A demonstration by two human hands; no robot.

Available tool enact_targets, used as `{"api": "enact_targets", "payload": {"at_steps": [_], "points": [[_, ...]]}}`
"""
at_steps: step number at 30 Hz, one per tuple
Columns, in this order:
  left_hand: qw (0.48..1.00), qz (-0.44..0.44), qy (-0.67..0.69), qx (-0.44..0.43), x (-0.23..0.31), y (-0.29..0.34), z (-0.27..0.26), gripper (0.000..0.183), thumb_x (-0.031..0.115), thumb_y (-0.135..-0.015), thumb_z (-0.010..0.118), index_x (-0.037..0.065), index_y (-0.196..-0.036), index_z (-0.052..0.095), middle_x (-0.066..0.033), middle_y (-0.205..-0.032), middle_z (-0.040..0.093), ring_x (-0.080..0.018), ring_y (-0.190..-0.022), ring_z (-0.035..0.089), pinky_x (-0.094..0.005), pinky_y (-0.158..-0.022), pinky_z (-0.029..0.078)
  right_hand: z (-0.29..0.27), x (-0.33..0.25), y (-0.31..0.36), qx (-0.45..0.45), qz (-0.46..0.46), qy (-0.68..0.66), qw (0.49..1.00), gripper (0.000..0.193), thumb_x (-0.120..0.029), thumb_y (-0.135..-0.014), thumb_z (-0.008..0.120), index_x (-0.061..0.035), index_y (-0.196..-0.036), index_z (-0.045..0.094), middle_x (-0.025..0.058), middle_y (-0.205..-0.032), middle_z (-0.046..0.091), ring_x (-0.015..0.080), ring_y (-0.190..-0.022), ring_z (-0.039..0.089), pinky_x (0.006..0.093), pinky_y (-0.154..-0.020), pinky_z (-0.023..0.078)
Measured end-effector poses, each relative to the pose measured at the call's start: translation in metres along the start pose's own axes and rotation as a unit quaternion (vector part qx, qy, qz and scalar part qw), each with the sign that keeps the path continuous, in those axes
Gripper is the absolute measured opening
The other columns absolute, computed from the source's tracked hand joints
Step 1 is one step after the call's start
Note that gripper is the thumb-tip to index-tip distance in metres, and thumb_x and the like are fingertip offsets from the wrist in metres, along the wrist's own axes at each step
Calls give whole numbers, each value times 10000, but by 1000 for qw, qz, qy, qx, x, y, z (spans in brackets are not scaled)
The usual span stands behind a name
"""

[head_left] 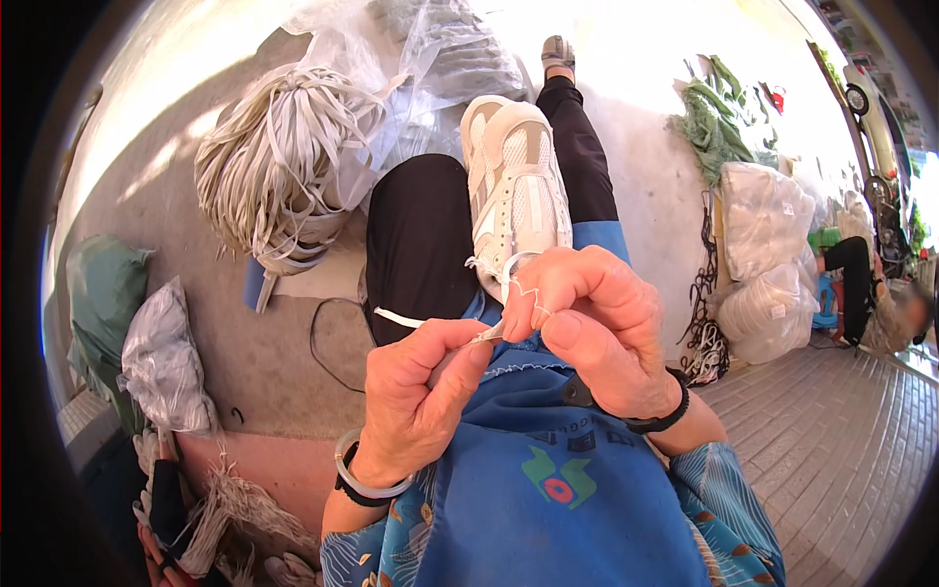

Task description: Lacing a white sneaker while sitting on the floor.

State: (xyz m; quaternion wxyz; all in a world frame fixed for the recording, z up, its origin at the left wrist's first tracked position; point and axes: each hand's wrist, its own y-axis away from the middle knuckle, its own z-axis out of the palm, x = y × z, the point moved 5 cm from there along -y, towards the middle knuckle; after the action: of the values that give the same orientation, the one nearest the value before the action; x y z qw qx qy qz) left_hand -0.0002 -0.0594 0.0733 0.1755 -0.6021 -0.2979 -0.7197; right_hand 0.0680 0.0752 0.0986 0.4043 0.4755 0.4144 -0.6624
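— What do the two hands hold?

— Both are closed on one thin white strap (509,293). The left hand (416,391) pinches it between thumb and fingers, and a short end of it sticks out to the left, over the black trouser leg (421,235). The right hand (597,328) is curled into a loose fist just beside the left one; the strap makes a small loop over its fingers. The two hands nearly touch.

— And where is the strap in the scene?

— Above the person's lap, over a blue apron (548,479), just in front of a white sneaker (514,186) on the crossed leg.

— What lies around?

— To the upper left, on the concrete floor (274,362), there is a big bundle of pale straps (274,157), partly in a clear plastic bag (411,59). At the left edge I see a grey bag (161,362). To the right, white sacks (768,264) are stacked, and another person (880,303) sits near them.

— Anything on the wrists?

— A pale bangle (367,479) on the left wrist, a black band (665,416) on the right.
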Motion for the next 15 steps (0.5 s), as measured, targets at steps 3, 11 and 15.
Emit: {"api": "enact_targets", "payload": {"at_steps": [3, 11, 15], "points": [[998, 43, -51, -10, 8, 1, 3, 117, 79, -902, 579, -18, -951, 623, 45, -622, 531, -1, -540, 416, -165, -458, 312, 6, -9, -2, 7, 20, -86, 996, 101, -144, -928, 479, -45, -910, 464, 112, -851, 544, 171, -609, 554, 369, -710, 492], [962, 167, -218, -10, 13, 7, 8, 148, 131, -916, 550, -9, -940, 594, -42, -597, 551, -130, -482, 486, -233, -472, 382, 13, -16, 0, -41, 136, -285, 948, 58, -45, -916, 481, 7, -916, 505, 10, -765, 505, 56, -629, 503, 210, -590, 435], [940, 169, -296, -18, 12, -5, 8, 92, -12, -852, 573, 8, -942, 572, -118, -625, 556, -267, -516, 567, -300, -468, 436, 2, 0, 10, -35, 211, -139, 967, 56, -58, -914, 493, -13, -909, 526, -35, -737, 473, 25, -620, 424, 168, -547, 355]]}}
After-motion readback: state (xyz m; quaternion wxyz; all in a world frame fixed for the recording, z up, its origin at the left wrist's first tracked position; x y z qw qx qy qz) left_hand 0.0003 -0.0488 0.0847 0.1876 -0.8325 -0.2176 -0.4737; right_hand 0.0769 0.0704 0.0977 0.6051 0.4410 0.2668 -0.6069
